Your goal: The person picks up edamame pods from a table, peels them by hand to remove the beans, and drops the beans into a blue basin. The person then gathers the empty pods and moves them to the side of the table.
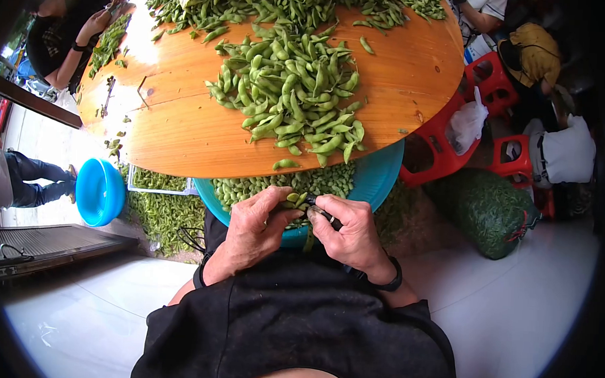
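Green bean pods (298, 201) are pinched between the thumb and fingers of my left hand (257, 224). Right beside it, my right hand (348, 231) is closed around a small dark tool (328, 219), whose tip is near the pods. Both hands are above a teal basin (377, 182) holding many green pieces (323, 180). Just beyond the basin, a large heap of green pods (297, 87) lies on the round wooden table (176, 136) and reaches its near edge.
A blue basin (100, 192) stands on the floor at left, near pods spread on the ground (169, 220). Red stools (426, 150) and a full green net bag (484, 214) are at right. Other people sit or stand around the table.
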